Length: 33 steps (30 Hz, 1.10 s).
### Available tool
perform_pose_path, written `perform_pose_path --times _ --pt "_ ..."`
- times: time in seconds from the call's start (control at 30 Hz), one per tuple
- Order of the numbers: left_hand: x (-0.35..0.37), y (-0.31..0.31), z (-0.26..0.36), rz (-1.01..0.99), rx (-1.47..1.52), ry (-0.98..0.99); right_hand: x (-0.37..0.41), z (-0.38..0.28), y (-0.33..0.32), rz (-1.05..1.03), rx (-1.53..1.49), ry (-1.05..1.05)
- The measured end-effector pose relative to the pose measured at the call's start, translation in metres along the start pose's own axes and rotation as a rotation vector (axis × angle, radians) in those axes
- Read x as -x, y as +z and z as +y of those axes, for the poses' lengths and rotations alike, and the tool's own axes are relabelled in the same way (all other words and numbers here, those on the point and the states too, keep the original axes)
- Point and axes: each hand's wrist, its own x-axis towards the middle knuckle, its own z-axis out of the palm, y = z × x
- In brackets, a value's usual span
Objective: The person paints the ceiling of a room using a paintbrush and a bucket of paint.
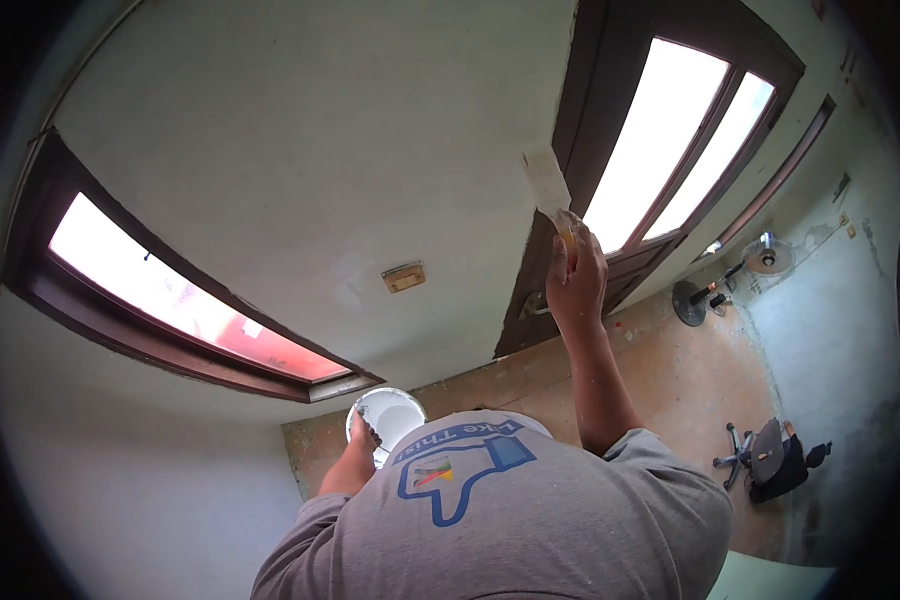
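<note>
My right hand (578, 265) is raised, fingers wrapped round the yellowish handle of a flat paintbrush (548, 185). Its pale, broad head lies against the wall (450, 150), right at the edge of the dark door frame (580, 120). Low on the left, my left hand (361, 445) grips a white bucket (395, 413) by its rim, close to my body. White shows inside the bucket, and smears mark its rim.
A dark-framed window (170, 290) is on the left, and a light switch (403, 277) sits on the wall between window and door. A door handle (535, 303) juts out below my right hand. Behind to the right stand a fan (767, 255) and an office chair (770, 460).
</note>
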Motion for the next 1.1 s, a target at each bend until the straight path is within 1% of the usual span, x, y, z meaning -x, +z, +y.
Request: perform_pose_path --times 0.03,0.1,0.13,0.2,0.33,0.43,0.5,0.6,0.63,0.7,0.73,0.83,0.9,0.93,1.0,1.03,1.07,1.1 --pt "0.001 0.002 0.0 -0.002 -0.003 0.007 -0.001 0.002 0.003 -0.001 0.002 0.005" --pt "0.004 0.002 -0.004 -0.002 -0.005 0.02 -0.002 0.004 0.007 0.035 0.042 -0.081" --pt "0.005 -0.007 -0.011 -0.002 -0.003 0.028 -0.001 0.004 0.008 0.033 0.039 -0.079" --pt "0.006 -0.01 -0.013 -0.002 0.001 0.044 0.002 0.005 0.008 -0.009 0.042 -0.004" --pt "0.006 -0.021 -0.008 0.002 0.004 0.057 0.007 0.007 0.008 -0.026 0.03 -0.002" --pt "0.008 -0.014 0.001 0.001 0.003 0.068 0.009 0.008 0.008 -0.019 0.032 -0.015" --pt "0.015 -0.018 -0.005 0.003 0.004 0.068 0.012 0.006 0.004 -0.036 0.01 0.031" --pt "0.028 -0.011 0.001 0.332 0.075 0.125 0.014 0.002 -0.001 -0.082 0.022 0.059" --pt "0.028 -0.012 0.002 0.332 0.08 0.125 0.017 0.003 0.0 -0.082 0.019 0.055" --pt "0.031 -0.009 0.008 0.405 0.103 0.101 0.02 0.007 0.002 -0.045 0.048 -0.039" --pt "0.032 -0.008 0.012 0.442 0.114 0.089 0.022 0.007 0.003 -0.044 0.041 -0.046" --pt "0.033 -0.005 0.015 0.551 0.133 0.044 0.022 0.008 0.003 -0.062 0.06 -0.016" --pt "0.032 -0.014 0.008 0.635 0.125 0.01 0.027 0.007 0.002 -0.075 0.062 0.03" --pt "0.039 -0.018 0.01 0.638 0.12 0.004 0.028 0.008 0.002 -0.082 0.064 0.033" --pt "0.054 -0.02 0.018 0.664 0.029 0.042 0.026 0.01 0.002 -0.042 0.072 0.001" --pt "0.049 -0.016 0.022 0.723 0.014 0.028 0.025 0.01 0.002 -0.056 0.071 -0.001" --pt "0.051 -0.016 0.024 0.732 0.01 0.018 0.025 0.011 0.002 -0.075 0.084 0.029" --pt "0.053 -0.015 0.027 0.705 -0.016 0.07 0.025 0.011 0.001 -0.088 0.099 0.06"
